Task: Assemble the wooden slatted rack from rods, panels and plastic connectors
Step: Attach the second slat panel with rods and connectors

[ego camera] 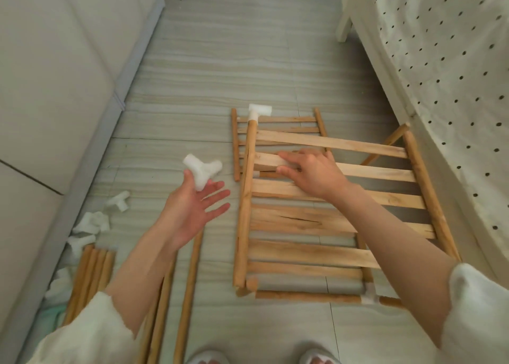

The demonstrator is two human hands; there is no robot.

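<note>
A wooden slatted panel lies tilted on the floor, on top of a second slatted panel. Its left rod carries a white plastic T-connector at the far end. Another white connector joins rods at the near right corner. My right hand holds one slat of the upper panel, fingers over it and thumb under its edge. To the left of the panel my left hand is palm up. Its thumb and forefinger pinch a loose white T-connector; the other fingers are straight.
Several loose rods lie bundled at the near left, with more rods beside my left arm. Spare white connectors are scattered near a pale sofa. A dotted bedcover hangs at the right. My slippers are at the bottom edge.
</note>
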